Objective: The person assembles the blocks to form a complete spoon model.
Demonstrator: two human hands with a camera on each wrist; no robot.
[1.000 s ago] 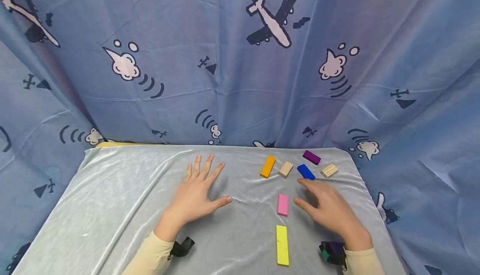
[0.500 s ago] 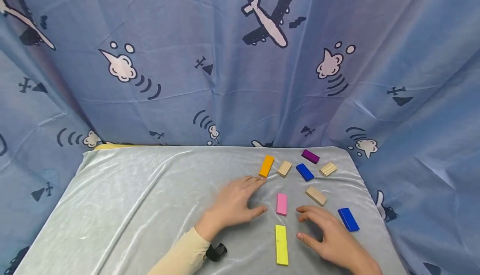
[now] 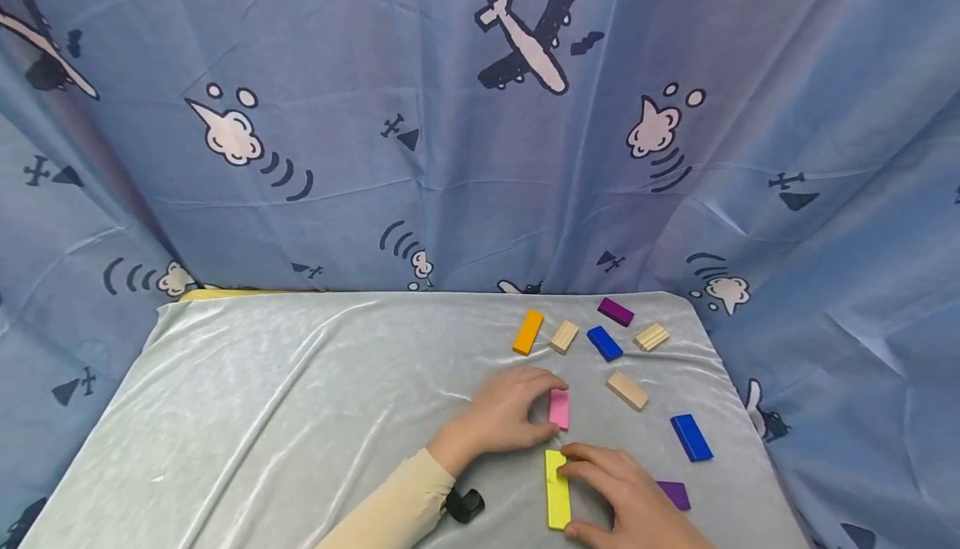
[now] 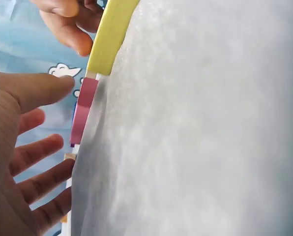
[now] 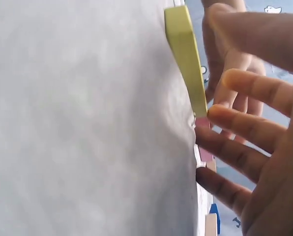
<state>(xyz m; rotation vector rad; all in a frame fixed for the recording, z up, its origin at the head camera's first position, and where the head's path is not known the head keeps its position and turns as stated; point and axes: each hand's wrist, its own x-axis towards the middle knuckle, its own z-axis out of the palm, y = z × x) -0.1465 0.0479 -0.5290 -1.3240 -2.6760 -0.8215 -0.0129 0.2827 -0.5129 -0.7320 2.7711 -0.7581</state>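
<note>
In the head view, my left hand is around the pink block, forefinger at its far end and thumb by its near end. The left wrist view shows that thumb apart from the pink block, fingers spread. My right hand reaches over the right side of the yellow block, which lies flat just nearer than the pink one. Its fingers are extended and spread beside the yellow block; whether any fingertip touches it I cannot tell.
Further back on the grey cloth lie an orange block, wooden blocks, a blue block and a purple block. Another blue block and a violet block, partly covered by my right hand, are at the right.
My left hand has moved right, to the pink block. My right hand has come nearer and leftward to the yellow block, uncovering blocks at the right.
</note>
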